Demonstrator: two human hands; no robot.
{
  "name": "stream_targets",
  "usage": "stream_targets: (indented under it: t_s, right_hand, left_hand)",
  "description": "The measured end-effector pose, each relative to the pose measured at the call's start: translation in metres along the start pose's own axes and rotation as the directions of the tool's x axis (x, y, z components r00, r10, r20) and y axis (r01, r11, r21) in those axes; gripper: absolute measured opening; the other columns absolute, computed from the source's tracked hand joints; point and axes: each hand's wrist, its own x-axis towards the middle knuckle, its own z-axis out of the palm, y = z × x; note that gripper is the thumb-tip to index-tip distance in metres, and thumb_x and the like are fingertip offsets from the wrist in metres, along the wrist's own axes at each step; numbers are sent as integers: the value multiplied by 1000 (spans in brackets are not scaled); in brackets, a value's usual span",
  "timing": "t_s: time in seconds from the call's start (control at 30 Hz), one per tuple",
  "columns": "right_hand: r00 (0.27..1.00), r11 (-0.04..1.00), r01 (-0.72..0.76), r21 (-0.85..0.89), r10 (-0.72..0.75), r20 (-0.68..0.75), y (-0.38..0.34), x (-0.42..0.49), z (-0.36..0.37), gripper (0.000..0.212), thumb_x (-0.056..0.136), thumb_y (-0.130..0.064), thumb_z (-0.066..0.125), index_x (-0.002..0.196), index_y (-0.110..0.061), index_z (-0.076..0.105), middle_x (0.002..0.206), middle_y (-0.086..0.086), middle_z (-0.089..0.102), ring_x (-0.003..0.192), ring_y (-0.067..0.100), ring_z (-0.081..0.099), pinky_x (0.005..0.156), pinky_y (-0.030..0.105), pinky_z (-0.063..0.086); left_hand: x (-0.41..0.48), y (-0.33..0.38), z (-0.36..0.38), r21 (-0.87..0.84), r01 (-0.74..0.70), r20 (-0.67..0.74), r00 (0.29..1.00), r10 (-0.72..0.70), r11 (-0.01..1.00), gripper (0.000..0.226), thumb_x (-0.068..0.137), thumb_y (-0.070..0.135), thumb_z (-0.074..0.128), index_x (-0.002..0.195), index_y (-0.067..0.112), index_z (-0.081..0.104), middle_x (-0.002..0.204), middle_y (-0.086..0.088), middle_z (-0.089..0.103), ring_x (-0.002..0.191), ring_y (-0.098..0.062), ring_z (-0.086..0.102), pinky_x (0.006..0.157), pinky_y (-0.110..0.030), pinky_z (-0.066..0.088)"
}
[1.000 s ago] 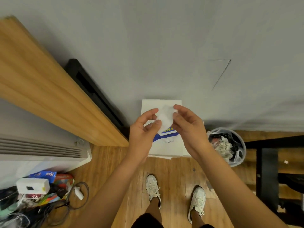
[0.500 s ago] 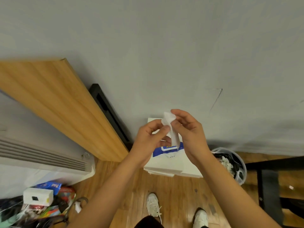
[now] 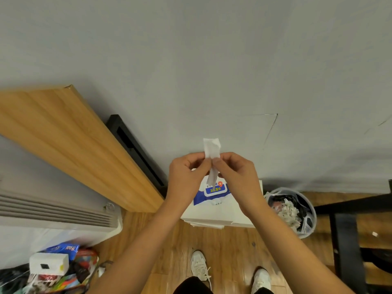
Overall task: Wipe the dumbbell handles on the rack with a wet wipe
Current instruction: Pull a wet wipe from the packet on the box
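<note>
A folded white wet wipe [image 3: 211, 148] stands upright between my two hands, in front of the grey wall. My left hand [image 3: 186, 175] pinches its left edge and my right hand [image 3: 235, 175] pinches its right edge, fingertips almost touching. A strip of the wipe hangs down below the fingers. Under my hands lies the white and blue wet wipe pack [image 3: 214, 194] on a white box [image 3: 244, 217]. No dumbbells or rack are visible.
A wooden board [image 3: 70, 141] leans at the left beside a black frame [image 3: 135, 149]. A white heater [image 3: 53, 211] and floor clutter [image 3: 53, 270] sit lower left. A bin [image 3: 297, 211] of rubbish and a black stand [image 3: 345, 240] are at right.
The view has tilted up. Both hands lifted the wipe higher against the wall and drew it into a narrower upright strip.
</note>
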Motion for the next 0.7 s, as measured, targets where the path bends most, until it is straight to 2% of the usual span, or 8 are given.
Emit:
stream_targets:
  t_s: [0.1,0.17,0.23,0.27,0.37,0.47,0.6,0.7]
  right_hand:
    - [994,989,-95,114,101,-51,1,6,-5,17,101,-20,56,89,-14,67,87,5,74,84,31,70,82,50,57]
    - [971,936,-196,294,226,-72,0,10,-10,15,104,-20,52,97,-10,61,89,6,73,81,31,68,74,45,57]
    - [962,915,-224,335,262,-72,1,12,-13,9,104,-20,51,103,-13,57,87,10,69,79,28,63,70,43,53]
    - [966,923,-209,322,246,-80,2,13,-13,5,104,-19,52,107,-18,56,85,13,66,78,29,60,69,44,50]
    - [993,961,-78,265,99,-70,2,13,-14,23,103,-14,53,116,-33,52,78,14,61,70,26,56,63,37,47]
    - [996,966,-38,257,15,90,-7,13,-23,35,99,-3,57,126,-25,57,97,6,73,84,22,70,72,36,59]
    - [994,984,49,-170,-32,101,-13,23,-34,40,94,-4,66,125,-29,65,107,-2,74,90,17,72,81,35,60]
    - [974,835,226,-502,-207,93,-17,30,-35,21,92,-11,69,108,-23,76,95,-11,66,81,5,62,72,20,48]
  left_hand:
    - [7,4,0,-134,103,23,995,-101,986,15,99,8,63,99,8,78,94,1,80,83,-16,76,70,-27,60]
    - [12,6,-1,-290,222,21,974,-225,931,20,100,3,58,91,8,76,91,1,79,78,-13,73,66,-28,59]
    - [15,9,0,-405,308,63,949,-310,861,24,101,1,53,91,8,73,92,-4,77,79,-17,70,65,-30,57]
    - [16,9,2,-441,336,84,939,-334,832,23,102,2,51,96,9,72,95,-6,76,81,-20,70,66,-32,57]
    - [17,11,4,-469,360,122,931,-345,806,30,105,6,49,124,25,63,108,-10,73,84,-21,73,66,-34,59]
    - [18,14,-4,-470,281,188,958,-216,837,49,102,6,58,137,41,55,113,-9,72,94,-23,73,76,-42,63]
    - [25,18,-24,-164,144,254,962,-99,976,45,91,1,74,122,33,67,107,1,78,92,-17,77,76,-36,64]
    - [32,13,-33,93,-38,206,978,18,995,27,90,11,77,102,35,73,99,2,76,89,-12,73,74,-21,58]
